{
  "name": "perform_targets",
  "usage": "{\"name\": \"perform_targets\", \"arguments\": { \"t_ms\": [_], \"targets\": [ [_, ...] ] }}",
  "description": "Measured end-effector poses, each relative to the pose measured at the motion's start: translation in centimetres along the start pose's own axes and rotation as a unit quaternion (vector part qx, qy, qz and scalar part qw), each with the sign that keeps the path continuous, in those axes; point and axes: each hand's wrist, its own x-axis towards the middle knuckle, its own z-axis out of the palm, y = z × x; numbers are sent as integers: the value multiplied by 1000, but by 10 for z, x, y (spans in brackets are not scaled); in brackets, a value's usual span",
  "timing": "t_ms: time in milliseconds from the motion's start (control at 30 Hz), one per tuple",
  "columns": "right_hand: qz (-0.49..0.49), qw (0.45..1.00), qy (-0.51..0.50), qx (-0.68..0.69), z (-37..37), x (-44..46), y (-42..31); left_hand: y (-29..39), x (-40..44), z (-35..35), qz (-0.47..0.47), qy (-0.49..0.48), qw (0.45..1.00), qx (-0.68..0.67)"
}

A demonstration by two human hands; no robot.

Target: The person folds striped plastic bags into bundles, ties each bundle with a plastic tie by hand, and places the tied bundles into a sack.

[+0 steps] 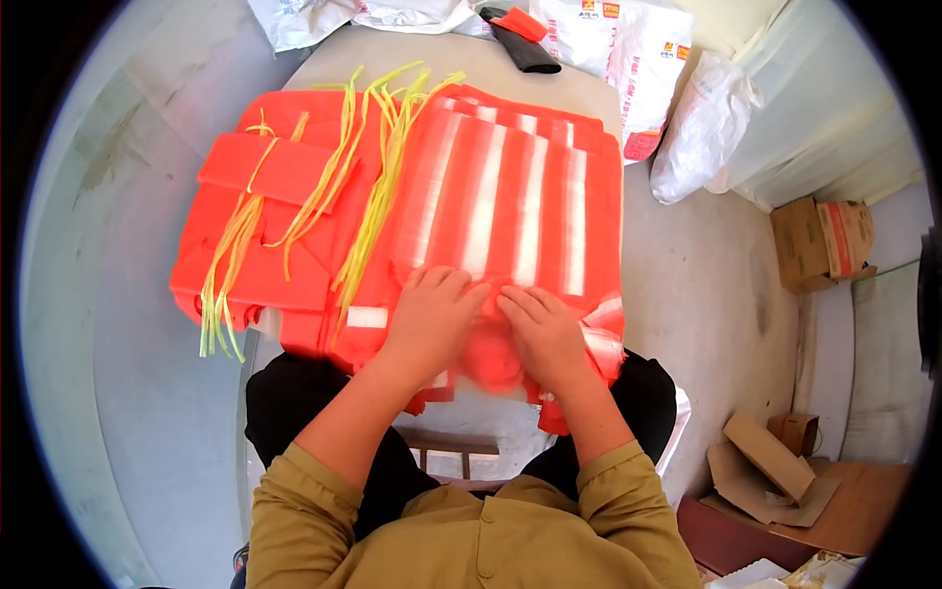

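A pile of thin red-and-white striped plastic bags (pixel 503 201) lies before me, its stripes running away from my body. At the near edge of the pile, my left hand (pixel 432 319) has its fingers curled over the red plastic. My right hand (pixel 542 332) grips the same edge just beside it, thumbs close together. Between and below both hands a bunched red part is smeared by motion. To the left sits a stack of folded red bundles (pixel 260 221), with strands of yellow tie string (pixel 378 187) draped across them.
The beige work surface (pixel 392 54) shows behind the piles. White printed sacks (pixel 638 59) and a black roll with a red piece (pixel 525 44) lie at the back. Cardboard boxes (pixel 822 243) stand at right, and an opened carton (pixel 760 471) lies lower right.
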Motion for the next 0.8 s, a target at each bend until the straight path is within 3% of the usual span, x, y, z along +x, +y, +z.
{"name": "perform_targets", "arguments": {
  "t_ms": [100,300,400,500,600,800],
  "targets": [
    [32,999,-31,-1,-5,6,0,-1,2,-3,-7,-25,1000,7],
    [57,998,-19,20,-13,8,0,-18,-3,-7,-32,25,995,88],
    [64,996,-57,35,-22,1,-8,-23,-11,-18,-28,12,998,48],
    [151,967,-193,60,-50,-4,-24,-14,-24,-44,-78,-100,992,12],
    [163,920,-344,91,-83,11,-26,-5,-31,-70,-191,-182,957,-124],
    [210,882,-356,228,-53,28,27,-16,-36,-79,-243,-150,940,-185]
  ]
}}
